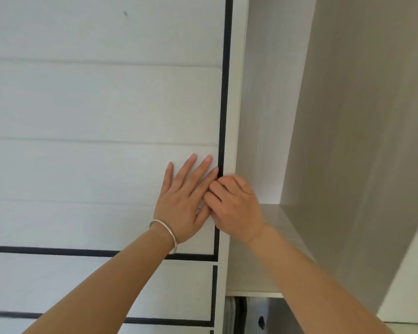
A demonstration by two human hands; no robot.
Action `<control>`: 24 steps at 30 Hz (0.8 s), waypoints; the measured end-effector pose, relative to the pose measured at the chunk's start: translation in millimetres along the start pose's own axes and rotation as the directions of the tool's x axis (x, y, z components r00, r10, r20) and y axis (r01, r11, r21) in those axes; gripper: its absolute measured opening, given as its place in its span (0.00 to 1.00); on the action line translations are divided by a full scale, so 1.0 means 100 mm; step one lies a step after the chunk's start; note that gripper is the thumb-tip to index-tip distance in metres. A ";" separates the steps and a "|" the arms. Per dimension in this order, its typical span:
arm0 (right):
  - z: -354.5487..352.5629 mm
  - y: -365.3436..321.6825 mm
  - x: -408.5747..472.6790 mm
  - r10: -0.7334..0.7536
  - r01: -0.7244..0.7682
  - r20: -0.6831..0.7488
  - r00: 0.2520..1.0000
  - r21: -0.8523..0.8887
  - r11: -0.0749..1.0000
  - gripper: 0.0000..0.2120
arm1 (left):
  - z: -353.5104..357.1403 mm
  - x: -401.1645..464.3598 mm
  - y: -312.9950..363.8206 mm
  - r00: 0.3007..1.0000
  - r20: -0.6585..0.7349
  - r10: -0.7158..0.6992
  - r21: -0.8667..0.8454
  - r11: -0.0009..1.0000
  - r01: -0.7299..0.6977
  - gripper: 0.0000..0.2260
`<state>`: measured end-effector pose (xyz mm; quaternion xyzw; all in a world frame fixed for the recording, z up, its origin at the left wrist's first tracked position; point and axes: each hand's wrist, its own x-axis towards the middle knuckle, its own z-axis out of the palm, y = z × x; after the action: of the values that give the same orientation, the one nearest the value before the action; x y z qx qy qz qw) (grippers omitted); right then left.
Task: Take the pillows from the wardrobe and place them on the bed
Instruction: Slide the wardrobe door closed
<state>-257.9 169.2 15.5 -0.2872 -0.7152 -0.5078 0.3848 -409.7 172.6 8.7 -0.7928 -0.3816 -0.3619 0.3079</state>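
A white panel (101,104) with soft horizontal ridges fills the left side, framed by thin black lines (225,92) that run upright along its right edge and level across its lower part. Just right of it stands a white upright board (234,141), and beyond that a pale grey wood-grain compartment (348,116) with a shelf (282,213) at its base. The light is even and soft, with the compartment's inner walls in mild shade.
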 end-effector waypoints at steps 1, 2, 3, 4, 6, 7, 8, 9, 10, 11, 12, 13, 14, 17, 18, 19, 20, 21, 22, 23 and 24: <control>-0.04 0.08 -0.09 0.010 -0.010 0.005 1.000 -0.022 1.000 0.03 | 0.05 0.05 0.09 1.000 0.003 0.013 0.003 1.000 -0.013 0.26; -0.07 0.17 -0.18 0.020 -0.019 0.011 1.000 -0.045 0.999 0.04 | 0.10 0.09 0.17 1.000 0.008 0.028 0.008 1.000 -0.028 0.26; -0.11 0.25 -0.27 0.033 -0.031 0.016 0.999 -0.070 0.997 0.05 | 0.14 0.14 0.25 0.999 0.012 0.047 0.016 0.999 -0.047 0.26; -0.14 0.33 -0.36 0.049 -0.046 0.021 0.999 -0.098 0.994 0.07 | 0.18 0.19 0.34 0.998 0.012 0.065 0.026 0.998 -0.065 0.26; -0.22 0.49 -0.51 0.083 -0.079 0.022 0.996 -0.148 0.986 0.08 | 0.27 0.29 0.51 0.996 0.001 0.089 0.045 0.995 -0.089 0.26; -0.26 0.56 -0.57 0.096 -0.092 0.019 0.995 -0.160 0.983 0.08 | 0.31 0.35 0.61 0.996 -0.007 0.094 0.046 0.995 -0.093 0.25; -0.30 0.63 -0.63 0.106 -0.102 0.014 0.994 -0.166 0.981 0.07 | 0.34 0.39 0.70 0.995 -0.016 0.096 0.046 0.994 -0.095 0.25; -0.34 0.70 -0.69 0.111 -0.107 0.011 0.994 -0.171 0.979 0.07 | 0.38 0.44 0.80 0.995 -0.025 0.098 0.045 0.994 -0.097 0.25; -0.38 0.76 -0.75 0.115 -0.111 0.012 0.993 -0.180 0.977 0.08 | 0.41 0.49 0.89 0.994 -0.031 0.101 0.045 0.994 -0.099 0.26; -0.42 0.83 -0.81 0.118 -0.113 0.019 0.993 -0.191 0.975 0.08 | 0.45 0.53 0.98 0.994 -0.033 0.104 0.044 0.994 -0.102 0.28; -0.46 0.89 -0.87 0.123 -0.114 0.029 0.992 -0.202 0.973 0.09 | 0.48 0.57 1.07 0.994 -0.034 0.108 0.041 0.993 -0.107 0.30; -0.51 0.95 -0.93 0.130 -0.120 0.037 0.991 -0.213 0.970 0.10 | 0.50 0.61 1.16 0.993 -0.034 0.113 0.033 0.993 -0.112 0.31; -0.54 1.01 -0.99 0.142 -0.128 0.044 0.989 -0.224 0.966 0.11 | 0.53 0.65 1.24 0.993 -0.034 0.117 0.021 0.993 -0.116 0.31; -0.62 1.17 -1.19 0.184 -0.161 0.068 0.980 -0.257 0.953 0.13 | 0.60 0.76 1.48 0.990 -0.040 0.134 -0.005 0.991 -0.135 0.34; -0.64 1.23 -1.26 0.201 -0.174 0.079 0.976 -0.266 0.948 0.15 | 0.63 0.79 1.56 0.989 -0.044 0.138 -0.008 0.990 -0.139 0.35; -0.67 1.28 -1.33 0.221 -0.188 0.093 0.971 -0.279 0.942 0.16 | 0.64 0.83 1.64 0.989 -0.046 0.137 -0.012 0.990 -0.138 0.36; -0.70 1.33 -1.40 0.244 -0.202 0.108 0.964 -0.300 0.932 0.18 | 0.66 0.87 1.72 0.990 -0.047 0.134 -0.017 0.991 -0.135 0.37; -0.72 1.38 -1.47 0.268 -0.215 0.125 0.955 -0.328 0.920 0.19 | 0.67 0.91 1.80 0.990 -0.048 0.132 -0.021 0.991 -0.134 0.37; -0.75 1.43 -1.53 0.288 -0.222 0.141 0.947 -0.359 0.906 0.21 | 0.69 0.94 1.88 0.990 -0.048 0.134 -0.027 0.990 -0.136 0.37; -0.78 1.47 -1.59 0.300 -0.221 0.157 0.941 -0.388 0.895 0.23 | 0.70 0.97 1.95 0.989 -0.047 0.138 -0.031 0.990 -0.140 0.37; -0.81 1.51 -1.64 0.306 -0.213 0.172 0.937 -0.415 0.885 0.26 | 0.71 1.00 2.02 0.988 -0.048 0.144 -0.034 0.989 -0.146 0.36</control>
<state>-27.0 137.2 -31.0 -0.5088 -0.5946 -0.5463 0.2984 -173.2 160.4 7.8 -0.8158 -0.3092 -0.3634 0.3269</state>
